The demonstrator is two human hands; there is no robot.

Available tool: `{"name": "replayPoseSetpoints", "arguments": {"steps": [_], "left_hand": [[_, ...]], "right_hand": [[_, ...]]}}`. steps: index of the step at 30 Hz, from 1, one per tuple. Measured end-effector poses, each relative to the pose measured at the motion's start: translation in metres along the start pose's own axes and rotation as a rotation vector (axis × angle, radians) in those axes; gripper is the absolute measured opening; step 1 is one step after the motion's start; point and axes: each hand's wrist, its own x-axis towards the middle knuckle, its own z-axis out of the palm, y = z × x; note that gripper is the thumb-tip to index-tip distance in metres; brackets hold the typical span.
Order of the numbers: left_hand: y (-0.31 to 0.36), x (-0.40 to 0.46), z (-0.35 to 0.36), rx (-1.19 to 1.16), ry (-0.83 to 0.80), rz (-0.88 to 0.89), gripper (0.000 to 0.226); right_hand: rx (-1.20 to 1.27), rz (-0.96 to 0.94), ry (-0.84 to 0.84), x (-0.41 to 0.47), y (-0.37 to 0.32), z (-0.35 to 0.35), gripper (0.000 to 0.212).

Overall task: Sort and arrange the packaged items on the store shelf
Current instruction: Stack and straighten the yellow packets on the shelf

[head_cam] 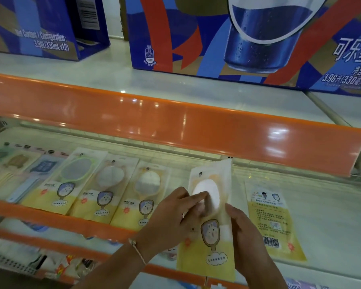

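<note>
Left hand & right hand pinch yellow plastic mirror packet by its edges, fingers curled; should lay it flat w/ face up, beside barcode-up packet.

Your two forearms show bare from the lower edge of the picture up to the hands; no sleeve shows on either one. Your left hand wears nothing on its fingers that can be made out, and no glove. At your left wrist sits a thin bracelet, a pale, pinkish cord or fine band that crosses the wrist slantwise, with a small lighter piece, perhaps a knot or bead, at its upper end. Your right hand is likewise bare, without glove, ring or watch in view. Fingernails are too blurred to describe.
</note>
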Motion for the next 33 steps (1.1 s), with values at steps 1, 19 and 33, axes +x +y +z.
{"name": "replayPoseSetpoints", "arguments": {"steps": [1,19,33], "left_hand": [[-0.001,0.0,-0.002,-0.03,0.006,-0.001,0.044],[-0.038,-0.018,-0.011,-0.64,0.003,-0.711,0.07],[-0.104,-0.044,-0.073,0.377,0.287,-0.276,0.032]], "right_hand": [[-0.016,0.002,0.033,0.002,0.0,-0.003,0.044],[-0.262,0.05,0.23,0.017,0.026,-0.001,0.028],[-0.646,0.038,0.302,0.077,0.049,0.023,0.013]]}}
